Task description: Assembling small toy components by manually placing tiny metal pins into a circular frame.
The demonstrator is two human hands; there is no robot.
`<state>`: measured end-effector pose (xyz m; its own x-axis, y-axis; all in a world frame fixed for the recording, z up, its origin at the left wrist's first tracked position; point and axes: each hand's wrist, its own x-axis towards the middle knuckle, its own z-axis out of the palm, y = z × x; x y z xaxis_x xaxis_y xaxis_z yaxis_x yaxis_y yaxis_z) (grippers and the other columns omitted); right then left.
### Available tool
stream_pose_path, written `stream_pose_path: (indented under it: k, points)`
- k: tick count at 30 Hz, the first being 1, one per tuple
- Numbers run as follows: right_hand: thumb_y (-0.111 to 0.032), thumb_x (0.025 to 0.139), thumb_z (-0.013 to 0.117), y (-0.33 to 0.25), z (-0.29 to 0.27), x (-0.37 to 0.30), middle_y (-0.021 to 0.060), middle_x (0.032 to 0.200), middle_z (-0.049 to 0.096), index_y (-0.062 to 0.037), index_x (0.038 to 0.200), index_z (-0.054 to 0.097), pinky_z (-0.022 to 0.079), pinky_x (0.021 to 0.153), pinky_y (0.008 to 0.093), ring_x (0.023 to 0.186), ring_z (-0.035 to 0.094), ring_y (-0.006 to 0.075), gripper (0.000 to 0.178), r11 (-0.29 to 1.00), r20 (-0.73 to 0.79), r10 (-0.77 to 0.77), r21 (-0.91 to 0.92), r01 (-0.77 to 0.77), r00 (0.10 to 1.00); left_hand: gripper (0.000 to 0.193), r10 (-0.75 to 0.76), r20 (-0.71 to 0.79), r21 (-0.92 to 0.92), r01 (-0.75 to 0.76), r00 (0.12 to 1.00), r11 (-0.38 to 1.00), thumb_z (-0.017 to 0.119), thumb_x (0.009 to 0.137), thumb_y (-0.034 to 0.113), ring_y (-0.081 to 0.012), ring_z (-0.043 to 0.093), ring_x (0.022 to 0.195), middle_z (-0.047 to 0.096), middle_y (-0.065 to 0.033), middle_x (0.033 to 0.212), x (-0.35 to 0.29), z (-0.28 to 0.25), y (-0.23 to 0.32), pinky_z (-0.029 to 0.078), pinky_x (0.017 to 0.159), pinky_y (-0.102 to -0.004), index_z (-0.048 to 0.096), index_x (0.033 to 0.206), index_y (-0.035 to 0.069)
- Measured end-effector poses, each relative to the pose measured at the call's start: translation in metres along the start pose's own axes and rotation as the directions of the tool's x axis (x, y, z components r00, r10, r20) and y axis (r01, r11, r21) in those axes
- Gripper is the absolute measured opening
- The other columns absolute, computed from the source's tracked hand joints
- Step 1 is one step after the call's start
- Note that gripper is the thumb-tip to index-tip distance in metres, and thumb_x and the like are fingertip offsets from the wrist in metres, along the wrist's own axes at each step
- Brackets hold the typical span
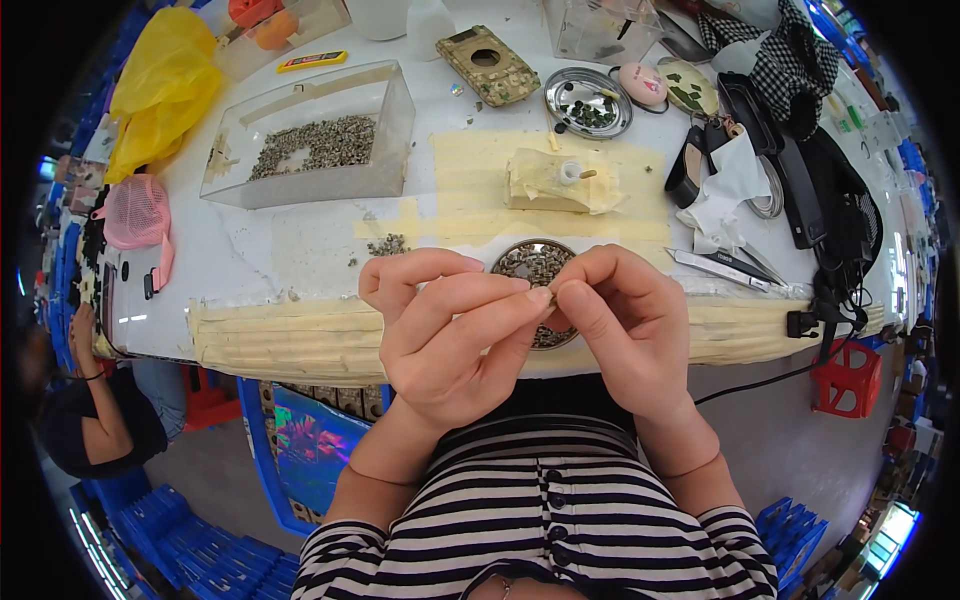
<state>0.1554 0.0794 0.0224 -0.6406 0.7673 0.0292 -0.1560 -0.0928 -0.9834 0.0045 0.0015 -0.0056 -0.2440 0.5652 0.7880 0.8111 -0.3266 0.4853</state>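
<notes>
Both my hands meet over a round dish (536, 243) full of small metal-coloured parts, near the table's front edge. My left hand (445, 325) has thumb and index finger pinched together, its other fingers bent. Against it, my right hand (630, 325) pinches with thumb and index finger too. Something tiny sits between the fingertips, too small and covered to name. Behind the dish stands a block wrapped in cream tape (545, 190), with a small white nozzle-like piece (572, 172) on top. A loose heap of small parts (386, 245) lies left of the dish.
A clear bin (405, 130) of small parts stands back left, beside a yellow bag (165, 80) and pink mesh basket (137, 212). A camouflage case (487, 62) and steel plate (620, 90) lie behind. Tweezers (725, 268) and cables are right. Another person's arm (90, 360) shows far left.
</notes>
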Motion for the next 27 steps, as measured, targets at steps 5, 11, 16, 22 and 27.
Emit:
stream_pose_path:
  k: [5, 11, 16, 22, 27]
  points:
    - [-0.006, 0.096, 0.065, -0.002, 0.004, 0.000, 0.0012, 0.080, 0.062, 0.0022, 0.091, 0.061, 0.048, 0.064, 0.0240, 0.072, 0.056, 0.0065, 0.010, 0.985, 0.022, 0.080, 0.153, -0.083, 0.997, 0.027, -0.013, 0.011, -0.048, 0.014, 1.000, 0.999, 0.084, 0.066, 0.013, -0.0179, 0.058, 0.087, 0.070, 0.0072, 0.091, 0.001, -0.001, -0.002, 0.034, 0.083, -0.0343, 0.077, 0.091, 0.018]
    - [0.001, 0.083, 0.074, 0.003, 0.000, 0.012, 0.0085, 0.079, 0.062, -0.0012, 0.087, 0.062, 0.047, 0.057, 0.0321, 0.065, 0.058, 0.0237, 0.013, 0.531, 0.124, -0.592, -0.684, 0.501, 0.797, 0.028, 0.003, 0.066, 0.137, -0.012, 0.998, 0.990, 0.085, 0.069, 0.007, -0.0224, 0.056, 0.088, 0.069, 0.0018, 0.092, 0.004, -0.001, 0.009, 0.040, 0.083, -0.0349, 0.076, 0.095, 0.013]
    - [0.001, 0.080, 0.075, 0.003, 0.000, 0.009, 0.0083, 0.078, 0.062, -0.0017, 0.087, 0.063, 0.047, 0.057, 0.0349, 0.066, 0.059, 0.0273, 0.015, 0.517, 0.117, -0.593, -0.703, 0.488, 0.797, 0.034, 0.039, 0.067, 0.233, -0.053, 0.997, 0.971, 0.085, 0.066, 0.006, -0.0199, 0.057, 0.085, 0.069, 0.0038, 0.092, 0.002, -0.001, 0.012, 0.036, 0.083, -0.0347, 0.076, 0.098, 0.013]
    - [-0.002, 0.086, 0.073, 0.004, 0.000, 0.007, 0.0064, 0.079, 0.063, -0.0004, 0.089, 0.062, 0.048, 0.059, 0.0293, 0.067, 0.059, 0.0178, 0.011, 0.686, 0.066, -0.513, -0.567, 0.455, 0.856, 0.030, 0.034, 0.072, 0.195, -0.047, 0.997, 0.980, 0.084, 0.069, 0.006, -0.0202, 0.057, 0.086, 0.069, 0.0036, 0.092, 0.002, -0.003, 0.011, 0.037, 0.082, -0.0341, 0.076, 0.097, 0.013]
    - [-0.007, 0.098, 0.064, 0.005, 0.004, 0.001, 0.0019, 0.083, 0.063, 0.0014, 0.098, 0.060, 0.049, 0.066, 0.0229, 0.073, 0.058, 0.0070, 0.010, 0.998, 0.018, -0.057, 0.001, 0.057, 0.998, 0.027, 0.014, 0.032, 0.101, -0.017, 0.999, 0.995, 0.081, 0.072, 0.014, -0.0154, 0.058, 0.085, 0.069, 0.0085, 0.095, -0.001, -0.004, 0.005, 0.029, 0.091, -0.0363, 0.078, 0.098, 0.017]
